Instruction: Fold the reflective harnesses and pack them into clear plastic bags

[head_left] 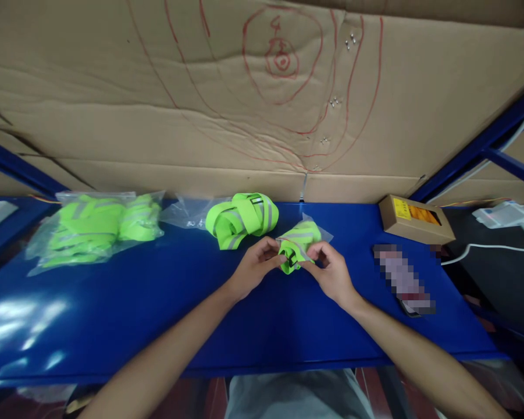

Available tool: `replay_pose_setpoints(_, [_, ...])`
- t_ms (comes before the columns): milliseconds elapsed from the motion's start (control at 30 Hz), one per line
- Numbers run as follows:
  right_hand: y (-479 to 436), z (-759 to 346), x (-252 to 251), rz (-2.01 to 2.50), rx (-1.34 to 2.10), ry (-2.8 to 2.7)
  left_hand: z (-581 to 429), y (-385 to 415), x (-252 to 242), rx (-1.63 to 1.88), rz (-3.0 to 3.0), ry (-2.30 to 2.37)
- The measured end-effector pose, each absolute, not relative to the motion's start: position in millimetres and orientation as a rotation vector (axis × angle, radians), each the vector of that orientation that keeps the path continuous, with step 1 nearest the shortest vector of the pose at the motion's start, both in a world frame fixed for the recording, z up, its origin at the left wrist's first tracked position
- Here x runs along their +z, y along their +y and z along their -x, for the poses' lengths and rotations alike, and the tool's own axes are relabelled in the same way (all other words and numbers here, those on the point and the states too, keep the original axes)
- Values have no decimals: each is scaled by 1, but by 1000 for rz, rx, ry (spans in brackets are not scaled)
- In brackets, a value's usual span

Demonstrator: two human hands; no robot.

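A folded neon-green reflective strap (pixel 297 244), partly inside a clear plastic bag, sits between both my hands above the blue table (pixel 157 302). My left hand (pixel 255 265) pinches its left end with curled fingers. My right hand (pixel 327 269) grips its right side, fingers closed on the bag's edge. Just behind lies a loose bundle of the same green straps (pixel 241 219).
A clear bag of several packed green straps (pixel 100 228) lies at the back left. An empty clear bag (pixel 185 212) lies beside the loose bundle. A small cardboard box (pixel 415 218) and a blurred flat object (pixel 403 279) lie at the right. White cables (pixel 506 224) run past the table's right edge. A cardboard wall (pixel 262 93) stands behind.
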State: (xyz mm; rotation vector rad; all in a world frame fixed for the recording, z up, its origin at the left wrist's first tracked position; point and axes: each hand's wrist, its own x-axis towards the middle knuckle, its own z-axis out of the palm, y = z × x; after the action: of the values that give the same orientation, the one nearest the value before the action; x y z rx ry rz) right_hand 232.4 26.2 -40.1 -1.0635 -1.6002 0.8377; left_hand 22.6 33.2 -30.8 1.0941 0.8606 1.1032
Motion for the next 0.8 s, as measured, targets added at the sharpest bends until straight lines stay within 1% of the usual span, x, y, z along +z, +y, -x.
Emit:
replay_pose_setpoints(167, [22, -227, -37, 1010, 844, -1693, -26, 30, -31, 1180, -1085, 956])
replay_pose_setpoints(300, [18, -222, -36, 1034, 841, -1666, -28, 28, -36, 1183, -1106, 1044])
replay_pose_setpoints(533, [8, -215, -28, 1067, 660, -1787, -35, 14, -36, 1167, -1278, 1260])
replay_pose_setpoints(633, [7, -216, -24, 1076, 617, -1768, -35, 14, -32, 1129, -1248, 1212])
replay_pose_setpoints(800, [10, -220, -21, 1076, 581, -1798, -35, 16, -30, 1053, -1149, 977])
